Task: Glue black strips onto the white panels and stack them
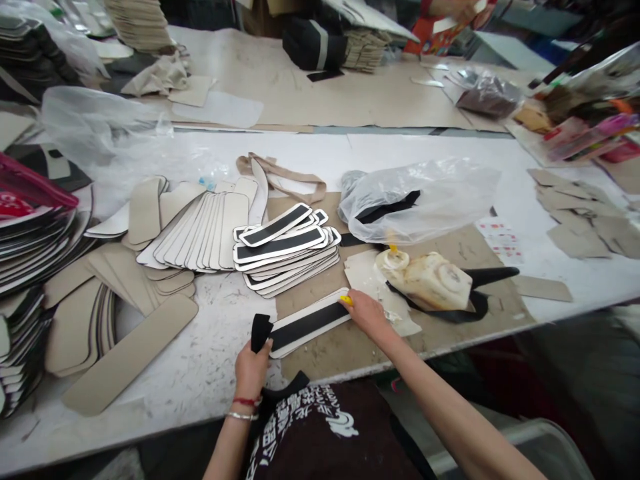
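Note:
A long white panel with a black band along its middle lies flat on brown board in front of me. My left hand is closed on a black strip at the panel's left end, and the strip's loose end curls up above my fingers. At the right end, my right hand grips a small yellow tool, its tip against the panel. Its exact kind is too small to make out. Just behind lies a pile of white-edged panels with black centres. To the right sits a stained cream plastic bottle on its side.
Fanned cream panels and stacks of beige pieces cover the left side. A clear plastic bag lies behind the bottle. Beige scraps are at the right. Across the table, another person's hand shows.

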Tool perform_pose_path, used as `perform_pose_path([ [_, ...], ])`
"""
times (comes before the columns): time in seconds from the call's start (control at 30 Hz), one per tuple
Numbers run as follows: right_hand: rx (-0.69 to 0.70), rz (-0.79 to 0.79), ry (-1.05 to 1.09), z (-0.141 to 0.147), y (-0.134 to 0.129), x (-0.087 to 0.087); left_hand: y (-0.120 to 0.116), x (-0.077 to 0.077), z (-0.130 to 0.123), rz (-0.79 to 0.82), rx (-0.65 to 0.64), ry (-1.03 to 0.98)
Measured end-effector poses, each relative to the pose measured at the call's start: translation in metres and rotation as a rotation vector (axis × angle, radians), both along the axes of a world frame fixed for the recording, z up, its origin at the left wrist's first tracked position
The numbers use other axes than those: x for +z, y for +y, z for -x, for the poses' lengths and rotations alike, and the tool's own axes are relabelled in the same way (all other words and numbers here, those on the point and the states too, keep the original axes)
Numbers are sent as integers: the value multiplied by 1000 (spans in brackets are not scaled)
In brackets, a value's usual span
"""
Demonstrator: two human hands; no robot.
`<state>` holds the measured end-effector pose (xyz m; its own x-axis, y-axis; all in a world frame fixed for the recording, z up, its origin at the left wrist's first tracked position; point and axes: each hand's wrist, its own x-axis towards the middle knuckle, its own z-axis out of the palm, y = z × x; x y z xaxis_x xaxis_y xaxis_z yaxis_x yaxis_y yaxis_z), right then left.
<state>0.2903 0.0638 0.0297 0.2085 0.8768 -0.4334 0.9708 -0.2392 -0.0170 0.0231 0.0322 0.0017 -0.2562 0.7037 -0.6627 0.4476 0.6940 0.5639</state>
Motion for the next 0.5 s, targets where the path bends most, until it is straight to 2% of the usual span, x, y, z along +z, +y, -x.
perform_pose_path([
  [0.5,-5,24,47,-5,5,-5,-2,-5,-3,31,66,-27],
])
